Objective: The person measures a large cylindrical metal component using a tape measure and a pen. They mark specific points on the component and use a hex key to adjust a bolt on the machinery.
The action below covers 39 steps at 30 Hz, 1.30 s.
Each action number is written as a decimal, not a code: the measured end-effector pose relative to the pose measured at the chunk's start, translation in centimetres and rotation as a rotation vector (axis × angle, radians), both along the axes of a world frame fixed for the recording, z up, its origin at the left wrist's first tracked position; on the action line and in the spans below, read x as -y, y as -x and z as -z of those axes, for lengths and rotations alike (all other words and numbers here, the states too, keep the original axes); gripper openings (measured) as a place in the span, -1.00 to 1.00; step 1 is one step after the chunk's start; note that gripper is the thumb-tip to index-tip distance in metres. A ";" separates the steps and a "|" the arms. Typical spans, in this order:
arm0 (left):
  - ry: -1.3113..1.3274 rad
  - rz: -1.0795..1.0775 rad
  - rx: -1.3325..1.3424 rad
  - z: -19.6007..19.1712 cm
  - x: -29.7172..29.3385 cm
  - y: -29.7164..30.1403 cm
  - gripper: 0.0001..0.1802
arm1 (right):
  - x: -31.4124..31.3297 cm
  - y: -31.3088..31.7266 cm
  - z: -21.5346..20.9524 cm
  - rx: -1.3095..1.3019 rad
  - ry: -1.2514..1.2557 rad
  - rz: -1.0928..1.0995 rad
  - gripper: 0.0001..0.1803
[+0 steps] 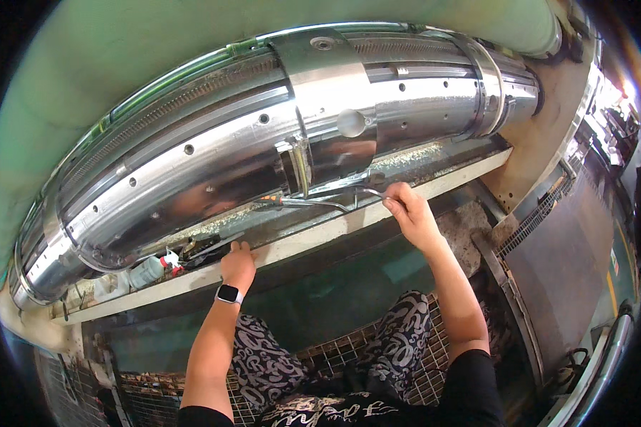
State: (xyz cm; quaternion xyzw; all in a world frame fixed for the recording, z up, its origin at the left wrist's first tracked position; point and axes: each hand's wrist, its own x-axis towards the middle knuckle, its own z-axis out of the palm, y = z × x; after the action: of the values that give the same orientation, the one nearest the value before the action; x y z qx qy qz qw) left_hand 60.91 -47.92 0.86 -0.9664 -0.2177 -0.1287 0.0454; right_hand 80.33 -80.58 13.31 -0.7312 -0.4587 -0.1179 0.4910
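Observation:
My right hand [409, 215] is closed round the end of a slim, bent metal tool [371, 190], whose exact kind I cannot make out. Just left of it, a bent metal rod with an orange-and-dark handle [271, 200] lies along the ledge. Behind these, a long shiny metal piece [340, 184] rests beneath the big steel cylinder [249, 132]. My left hand [238, 267], with a watch on its wrist, has its fingers curled at the ledge [292, 244]. A thin grey strip [219, 244] ends beside those fingers; what they grip is hidden.
A grey spray bottle with a red-and-white head [169, 262] lies at the ledge's left part. A wide metal band [335, 89] wraps the cylinder, under a large green machine body [171, 43]. Below is metal grating [335, 354]; a flat plate [566, 242] lies right.

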 end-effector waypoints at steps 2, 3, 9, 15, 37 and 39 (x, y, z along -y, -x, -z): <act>-0.015 0.017 0.016 -0.4 0.2 0.0 -0.73 | 0.1 -1.3 0.8 0.086 0.052 0.107 -0.91; -0.022 0.026 0.024 -0.4 0.2 -0.1 -0.73 | 0.1 -1.9 1.0 0.128 0.079 0.161 -0.90; -0.016 0.011 -0.033 0.1 -0.4 -0.4 -0.74 | -1.4 -4.1 0.7 0.271 0.094 0.172 -0.89; -0.034 -0.023 -0.056 0.3 -0.6 -0.3 -0.73 | -2.2 -4.5 -1.1 0.473 0.157 0.188 -0.91; -0.034 -0.048 -0.127 -0.6 0.4 -1.4 -0.78 | -8.6 4.9 3.8 -1.261 -0.837 -0.261 -0.75; -0.039 -0.072 -0.183 -0.6 -0.1 -0.8 -0.74 | -8.3 4.3 4.0 -1.295 -0.792 -0.359 -0.72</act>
State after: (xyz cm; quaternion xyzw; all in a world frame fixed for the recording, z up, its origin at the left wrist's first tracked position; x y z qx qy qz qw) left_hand 61.67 -47.82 1.43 -0.9647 -0.2445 -0.0422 0.0887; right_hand 76.03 -72.32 9.33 -0.3392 -0.1157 0.2587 0.8970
